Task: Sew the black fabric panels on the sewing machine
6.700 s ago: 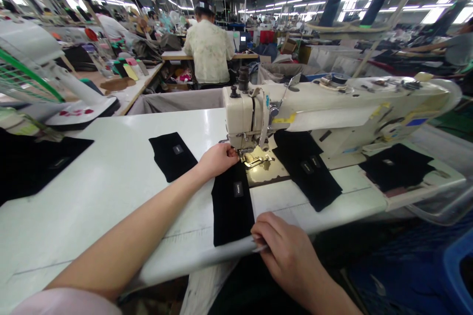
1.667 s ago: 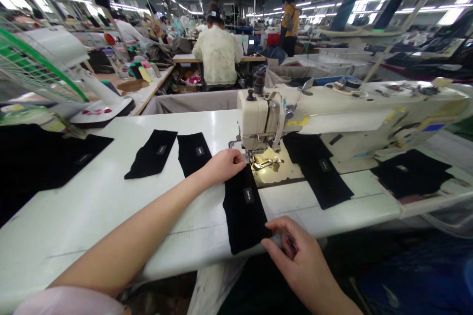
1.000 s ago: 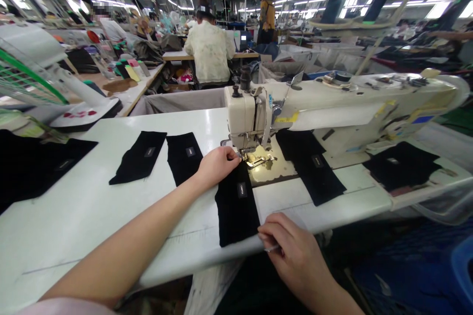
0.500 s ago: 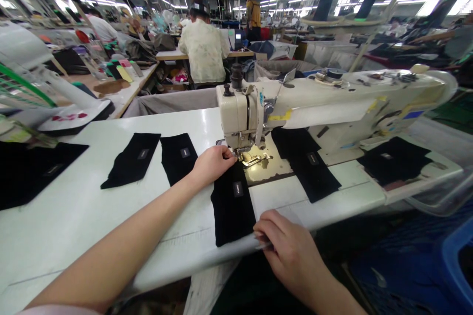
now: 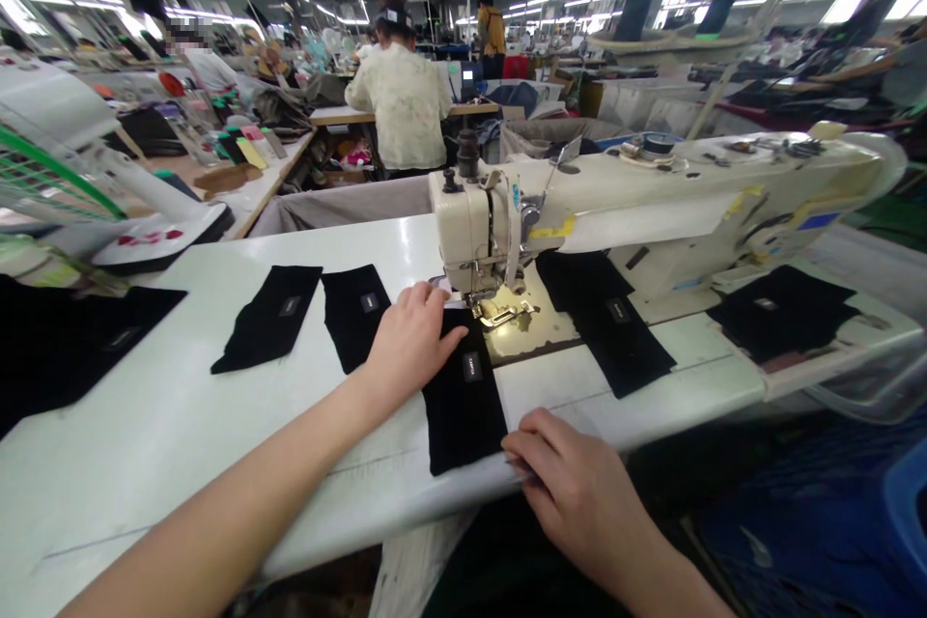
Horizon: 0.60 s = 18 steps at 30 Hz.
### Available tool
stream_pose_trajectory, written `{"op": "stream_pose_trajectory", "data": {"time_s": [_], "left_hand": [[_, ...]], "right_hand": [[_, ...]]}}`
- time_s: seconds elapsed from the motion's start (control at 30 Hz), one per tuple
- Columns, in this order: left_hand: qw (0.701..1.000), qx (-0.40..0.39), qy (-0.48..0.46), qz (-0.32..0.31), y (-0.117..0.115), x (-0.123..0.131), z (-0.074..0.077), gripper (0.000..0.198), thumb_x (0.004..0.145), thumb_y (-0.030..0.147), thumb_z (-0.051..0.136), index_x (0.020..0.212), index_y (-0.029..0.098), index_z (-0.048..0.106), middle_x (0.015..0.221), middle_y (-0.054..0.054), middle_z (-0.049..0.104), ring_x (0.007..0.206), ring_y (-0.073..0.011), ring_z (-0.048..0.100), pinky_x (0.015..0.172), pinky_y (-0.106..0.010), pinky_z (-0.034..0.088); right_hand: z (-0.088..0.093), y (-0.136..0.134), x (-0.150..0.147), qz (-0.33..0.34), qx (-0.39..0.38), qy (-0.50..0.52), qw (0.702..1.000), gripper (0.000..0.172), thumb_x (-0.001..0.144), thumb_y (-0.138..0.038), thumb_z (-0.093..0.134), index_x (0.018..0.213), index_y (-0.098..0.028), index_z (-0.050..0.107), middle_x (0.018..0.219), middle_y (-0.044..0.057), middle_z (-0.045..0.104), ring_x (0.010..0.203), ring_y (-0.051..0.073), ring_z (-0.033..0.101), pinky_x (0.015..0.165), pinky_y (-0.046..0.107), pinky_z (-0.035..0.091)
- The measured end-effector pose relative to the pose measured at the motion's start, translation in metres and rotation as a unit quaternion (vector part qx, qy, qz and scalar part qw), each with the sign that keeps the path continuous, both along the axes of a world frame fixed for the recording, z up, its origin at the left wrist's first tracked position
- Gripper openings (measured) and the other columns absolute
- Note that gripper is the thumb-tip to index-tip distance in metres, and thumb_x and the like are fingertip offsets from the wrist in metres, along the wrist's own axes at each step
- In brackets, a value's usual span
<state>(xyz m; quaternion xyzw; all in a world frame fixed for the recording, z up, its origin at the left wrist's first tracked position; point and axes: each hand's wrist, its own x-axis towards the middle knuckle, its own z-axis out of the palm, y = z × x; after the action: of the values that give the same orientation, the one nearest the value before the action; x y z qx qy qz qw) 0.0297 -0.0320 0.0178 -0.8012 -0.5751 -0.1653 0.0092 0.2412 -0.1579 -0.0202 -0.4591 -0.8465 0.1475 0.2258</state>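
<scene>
A black fabric piece (image 5: 463, 420) with a small dark label (image 5: 472, 366) lies on the sewing table, its upper end beside the presser foot of the sewing machine (image 5: 474, 241). My left hand (image 5: 409, 333) rests open on its upper left part, fingers stretched toward the needle area and thumb apart. At the table's front edge, my right hand (image 5: 572, 483) is closed by the piece's lower right corner. Its fingers pinch a small greyish thing, mostly hidden, that I cannot make out. Left of my left hand lies another labelled black piece (image 5: 348, 309), partly covered by that hand.
More labelled black pieces lie around: one (image 5: 271, 323) on the left, one (image 5: 623, 338) right of the needle, another (image 5: 782, 314) at the right end. A white fan (image 5: 58, 106) stands at left, a blue crate (image 5: 902, 502) at lower right. A person (image 5: 402, 101) sits ahead.
My left hand has gone from a pinch beside the needle to lying with fingers stretched over the fabric's upper left. My right hand stays by the lower corner. The view has shifted slightly.
</scene>
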Motion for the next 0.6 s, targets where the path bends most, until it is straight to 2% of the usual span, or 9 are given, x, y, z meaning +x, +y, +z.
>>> {"op": "stream_pose_trajectory", "data": {"time_s": [0.07, 0.13, 0.17, 0.23, 0.3, 0.37, 0.6], "left_hand": [[0.996, 0.008, 0.014, -0.088, -0.037, 0.003, 0.000, 0.021, 0.088, 0.031, 0.064, 0.103, 0.017, 0.066, 0.111, -0.013, 0.064, 0.103, -0.0302, 0.060, 0.087, -0.045, 0.053], [0.974, -0.024, 0.000, -0.224, -0.074, 0.004, -0.005, 0.015, 0.093, 0.027, 0.055, 0.098, 0.021, 0.068, 0.106, -0.009, 0.067, 0.096, -0.0239, 0.064, 0.083, -0.039, 0.057], [0.965, -0.023, 0.008, -0.259, -0.089, 0.003, -0.009, 0.018, 0.094, 0.025, 0.053, 0.102, 0.020, 0.068, 0.109, -0.009, 0.068, 0.099, -0.0242, 0.065, 0.083, -0.039, 0.058], [0.956, 0.009, 0.030, -0.291, -0.108, 0.000, -0.019, 0.027, 0.094, 0.020, 0.049, 0.115, 0.018, 0.065, 0.119, -0.010, 0.068, 0.110, -0.0268, 0.064, 0.087, -0.040, 0.060], [0.949, 0.049, 0.049, -0.306, -0.115, -0.004, -0.026, 0.033, 0.094, 0.015, 0.046, 0.124, 0.013, 0.061, 0.127, -0.011, 0.066, 0.118, -0.0288, 0.061, 0.090, -0.042, 0.060], [0.943, 0.071, 0.054, -0.321, -0.113, -0.006, -0.028, 0.034, 0.095, 0.013, 0.044, 0.125, 0.011, 0.060, 0.128, -0.012, 0.066, 0.120, -0.0290, 0.061, 0.090, -0.042, 0.061], [0.943, 0.090, 0.041, -0.318, -0.096, -0.005, -0.021, 0.029, 0.099, 0.021, 0.045, 0.118, 0.012, 0.065, 0.124, -0.012, 0.068, 0.117, -0.0285, 0.063, 0.089, -0.042, 0.062]], "right_hand": [[0.001, -0.001, 0.001, 0.001, 0.021, -0.012, 1.000, 0.024, 0.085, -0.009, 0.050, 0.100, -0.021, 0.065, 0.086, 0.003, 0.059, 0.069, 0.018, 0.054, 0.057, 0.031, 0.033], [0.001, -0.001, 0.003, 0.005, 0.037, -0.018, 0.999, 0.023, 0.087, -0.011, 0.050, 0.101, -0.021, 0.066, 0.082, 0.003, 0.058, 0.070, 0.019, 0.054, 0.057, 0.031, 0.032], [0.001, -0.002, 0.003, 0.009, 0.041, -0.020, 0.999, 0.023, 0.087, -0.011, 0.050, 0.101, -0.021, 0.066, 0.081, 0.003, 0.059, 0.072, 0.020, 0.055, 0.058, 0.031, 0.032], [0.001, -0.001, 0.004, 0.017, 0.044, -0.020, 0.999, 0.025, 0.086, -0.011, 0.050, 0.104, -0.020, 0.066, 0.081, 0.003, 0.060, 0.074, 0.020, 0.056, 0.059, 0.032, 0.033], [0.000, -0.001, 0.005, 0.021, 0.045, -0.017, 0.999, 0.027, 0.084, -0.010, 0.052, 0.105, -0.020, 0.066, 0.080, 0.003, 0.060, 0.074, 0.021, 0.056, 0.059, 0.032, 0.032], [-0.001, 0.000, 0.006, 0.020, 0.050, -0.013, 0.998, 0.027, 0.083, -0.011, 0.053, 0.105, -0.020, 0.067, 0.079, 0.002, 0.060, 0.072, 0.020, 0.056, 0.059, 0.032, 0.032], [-0.003, 0.010, 0.004, 0.010, 0.053, -0.024, 0.998, 0.030, 0.081, -0.010, 0.055, 0.106, -0.021, 0.067, 0.080, 0.001, 0.063, 0.073, 0.020, 0.058, 0.062, 0.032, 0.034]]}}
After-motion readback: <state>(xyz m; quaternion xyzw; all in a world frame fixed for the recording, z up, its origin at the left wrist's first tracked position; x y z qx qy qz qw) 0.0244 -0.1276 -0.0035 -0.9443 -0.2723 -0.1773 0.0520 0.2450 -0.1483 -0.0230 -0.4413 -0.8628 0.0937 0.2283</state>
